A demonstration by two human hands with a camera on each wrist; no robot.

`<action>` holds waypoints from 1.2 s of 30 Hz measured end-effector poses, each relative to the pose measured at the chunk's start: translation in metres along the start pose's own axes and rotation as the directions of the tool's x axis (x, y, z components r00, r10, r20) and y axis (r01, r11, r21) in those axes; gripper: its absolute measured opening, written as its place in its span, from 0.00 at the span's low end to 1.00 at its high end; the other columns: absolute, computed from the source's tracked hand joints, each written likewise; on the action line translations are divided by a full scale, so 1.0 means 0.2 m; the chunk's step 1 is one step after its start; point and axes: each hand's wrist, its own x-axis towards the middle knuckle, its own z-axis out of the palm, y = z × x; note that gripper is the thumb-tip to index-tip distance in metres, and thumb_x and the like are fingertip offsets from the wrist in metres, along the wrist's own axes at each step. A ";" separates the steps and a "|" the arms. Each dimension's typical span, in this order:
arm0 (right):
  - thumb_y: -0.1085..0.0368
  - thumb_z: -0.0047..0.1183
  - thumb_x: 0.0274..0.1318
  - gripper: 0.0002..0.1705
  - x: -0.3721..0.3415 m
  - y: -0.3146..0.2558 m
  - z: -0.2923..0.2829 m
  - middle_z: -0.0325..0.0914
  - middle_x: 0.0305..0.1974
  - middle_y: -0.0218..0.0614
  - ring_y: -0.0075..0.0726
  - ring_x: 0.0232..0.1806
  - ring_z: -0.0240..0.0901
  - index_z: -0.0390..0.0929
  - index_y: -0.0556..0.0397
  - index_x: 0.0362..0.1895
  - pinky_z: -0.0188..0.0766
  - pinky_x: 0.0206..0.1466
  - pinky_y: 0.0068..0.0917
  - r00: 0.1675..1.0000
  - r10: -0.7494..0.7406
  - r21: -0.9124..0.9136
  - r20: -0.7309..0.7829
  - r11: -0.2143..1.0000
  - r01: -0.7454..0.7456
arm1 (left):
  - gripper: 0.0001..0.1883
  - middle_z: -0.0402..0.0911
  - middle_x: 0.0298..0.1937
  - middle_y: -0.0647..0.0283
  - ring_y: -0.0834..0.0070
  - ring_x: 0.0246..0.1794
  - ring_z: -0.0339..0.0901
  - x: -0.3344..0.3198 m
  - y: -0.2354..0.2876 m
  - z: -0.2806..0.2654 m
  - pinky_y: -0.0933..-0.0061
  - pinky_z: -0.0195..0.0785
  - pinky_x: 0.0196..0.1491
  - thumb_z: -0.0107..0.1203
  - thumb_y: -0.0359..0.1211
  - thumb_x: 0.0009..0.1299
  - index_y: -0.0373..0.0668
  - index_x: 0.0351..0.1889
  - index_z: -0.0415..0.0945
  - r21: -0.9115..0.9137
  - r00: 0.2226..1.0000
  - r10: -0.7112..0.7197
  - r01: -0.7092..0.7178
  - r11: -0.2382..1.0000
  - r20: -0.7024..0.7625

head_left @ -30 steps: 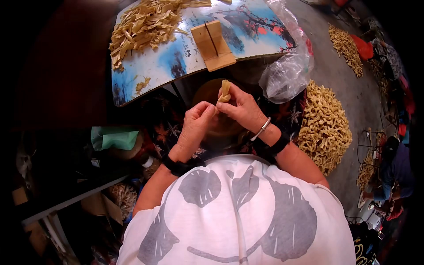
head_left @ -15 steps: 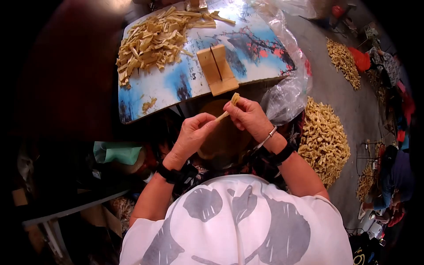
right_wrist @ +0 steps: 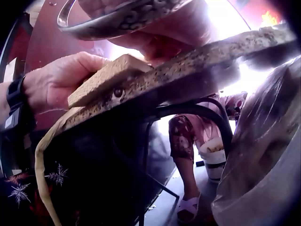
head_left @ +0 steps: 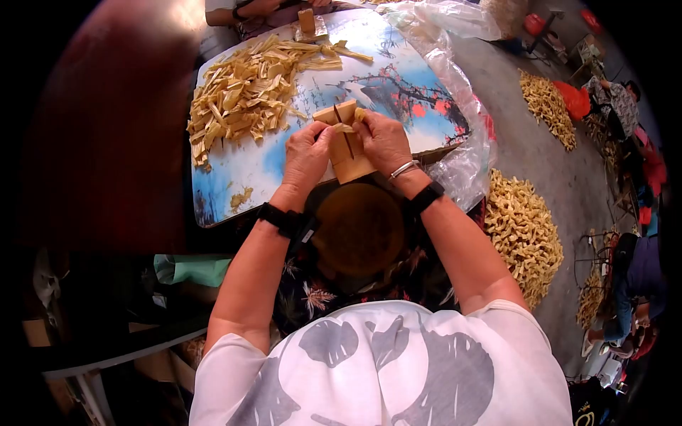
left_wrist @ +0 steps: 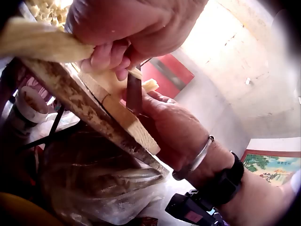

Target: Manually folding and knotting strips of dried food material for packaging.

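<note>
A wooden stand (head_left: pixel 349 169) with an upright dark blade (left_wrist: pixel 134 94) sits at the table's near edge. My left hand (head_left: pixel 307 157) and right hand (head_left: pixel 386 144) are on either side of the blade, a pale yellow strip (head_left: pixel 344 128) stretched between them across it. The left fingers pinch the strip, whose long tail (right_wrist: pixel 41 165) hangs below the table edge in the right wrist view. My right thumb and fingers grip its knotted end (head_left: pixel 359 113). Whether the blade has cut into the strip cannot be told.
Loose yellow pieces (head_left: pixel 245 89) are heaped on the table's left, with another person's arm (head_left: pixel 259 7) beyond. A round brown container (head_left: pixel 359 228) lies below the table edge. Clear plastic (head_left: pixel 462 167) drapes the right edge; knotted pieces (head_left: pixel 522 238) are piled on the floor.
Both hands have moved forward from above the lap to the wooden stand, carrying the strip. The right hand keeps its grip on the knotted end.
</note>
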 end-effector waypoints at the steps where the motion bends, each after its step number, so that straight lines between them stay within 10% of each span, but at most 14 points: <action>1: 0.63 0.54 0.60 0.09 -0.01 0.02 0.00 0.78 0.34 0.48 0.59 0.38 0.75 0.75 0.55 0.37 0.71 0.40 0.47 1.000 0.010 -0.036 0.017 0.999 -0.009 | 0.11 0.76 0.23 0.68 0.83 0.25 0.69 -0.01 -0.01 0.00 0.77 0.64 0.30 0.53 0.34 0.73 0.36 0.38 0.81 0.008 0.999 -0.039 0.039 0.999 -0.023; 3: 0.63 0.54 0.61 0.09 -0.03 0.05 -0.02 0.78 0.33 0.50 0.57 0.37 0.76 0.76 0.56 0.38 0.71 0.39 0.45 0.999 0.029 -0.111 0.041 0.994 -0.024 | 0.11 0.80 0.24 0.61 0.75 0.23 0.74 -0.02 -0.03 -0.03 0.71 0.69 0.30 0.53 0.34 0.73 0.36 0.38 0.81 0.022 0.992 -0.106 0.108 0.994 -0.071; 6: 0.63 0.54 0.59 0.09 -0.11 0.03 -0.09 0.77 0.33 0.50 0.60 0.38 0.75 0.74 0.57 0.37 0.71 0.40 0.47 0.994 0.058 0.005 0.090 0.998 -0.059 | 0.12 0.76 0.27 0.71 0.82 0.25 0.68 -0.10 -0.02 -0.14 0.78 0.64 0.31 0.51 0.34 0.75 0.35 0.44 0.80 -0.519 0.908 -0.323 0.418 0.745 0.268; 9: 0.63 0.55 0.60 0.09 -0.26 -0.12 -0.24 0.77 0.31 0.52 0.59 0.36 0.75 0.74 0.58 0.37 0.71 0.38 0.46 0.985 0.075 0.136 0.152 0.986 -0.096 | 0.12 0.76 0.29 0.70 0.81 0.26 0.69 -0.26 0.09 -0.15 0.80 0.65 0.35 0.51 0.34 0.75 0.36 0.47 0.79 -0.640 0.934 -0.277 0.356 0.681 0.224; 14: 0.65 0.57 0.60 0.11 -0.46 -0.32 -0.31 0.77 0.28 0.43 0.44 0.25 0.74 0.79 0.54 0.45 0.71 0.32 0.31 0.896 0.243 0.154 0.373 0.936 -0.317 | 0.10 0.82 0.41 0.66 0.82 0.40 0.77 -0.51 0.16 -0.08 0.80 0.70 0.50 0.58 0.29 0.71 0.36 0.47 0.79 -0.637 0.955 -0.185 0.294 0.713 0.234; 17: 0.63 0.56 0.61 0.12 -0.56 -0.31 -0.18 0.77 0.32 0.44 0.48 0.33 0.76 0.79 0.54 0.45 0.72 0.35 0.36 0.988 0.018 0.232 0.153 0.971 -0.053 | 0.07 0.82 0.37 0.69 0.84 0.40 0.76 -0.61 0.21 0.02 0.82 0.70 0.46 0.56 0.27 0.71 0.34 0.44 0.80 -0.627 0.980 -0.085 0.180 0.758 0.179; 21: 0.66 0.53 0.61 0.08 -0.64 -0.32 -0.16 0.78 0.35 0.44 0.50 0.34 0.77 0.80 0.54 0.43 0.73 0.37 0.36 0.982 0.137 0.342 0.130 0.923 -0.174 | 0.11 0.81 0.35 0.67 0.82 0.38 0.76 -0.77 0.08 0.01 0.82 0.70 0.44 0.59 0.36 0.72 0.36 0.40 0.80 -0.391 0.907 -0.409 0.415 0.822 0.103; 22: 0.67 0.52 0.62 0.06 -0.66 -0.33 -0.17 0.79 0.34 0.45 0.52 0.34 0.78 0.78 0.55 0.41 0.74 0.36 0.36 0.979 0.118 0.348 0.165 0.922 -0.170 | 0.13 0.81 0.35 0.66 0.78 0.37 0.77 -0.80 0.06 -0.01 0.78 0.72 0.42 0.58 0.40 0.73 0.39 0.41 0.79 -0.523 0.719 -0.627 0.674 0.522 0.299; 25: 0.71 0.50 0.63 0.04 -0.76 -0.38 -0.20 0.79 0.33 0.47 0.54 0.34 0.78 0.76 0.55 0.41 0.74 0.34 0.31 0.972 -0.036 0.308 0.231 0.951 -0.037 | 0.15 0.80 0.37 0.63 0.74 0.36 0.79 -0.87 0.05 -0.04 0.70 0.76 0.45 0.55 0.44 0.74 0.40 0.44 0.77 -0.572 0.458 -0.586 0.820 -0.011 0.668; 29: 0.70 0.51 0.60 0.05 -0.89 -0.41 -0.20 0.79 0.30 0.46 0.56 0.33 0.78 0.73 0.55 0.40 0.74 0.34 0.38 0.941 -0.042 0.388 0.335 0.917 -0.097 | 0.12 0.80 0.39 0.62 0.75 0.36 0.79 -0.89 -0.03 0.02 0.73 0.77 0.39 0.57 0.35 0.72 0.38 0.49 0.74 -0.614 0.632 -0.509 0.754 0.232 0.584; 36: 0.66 0.51 0.63 0.04 -0.90 -0.39 -0.24 0.78 0.31 0.44 0.53 0.33 0.78 0.74 0.52 0.38 0.74 0.35 0.39 0.930 -0.149 0.301 0.336 0.953 0.044 | 0.09 0.79 0.37 0.66 0.80 0.29 0.76 -0.87 0.03 0.05 0.79 0.73 0.30 0.57 0.29 0.70 0.40 0.47 0.76 -0.526 0.625 -0.591 0.770 0.360 0.510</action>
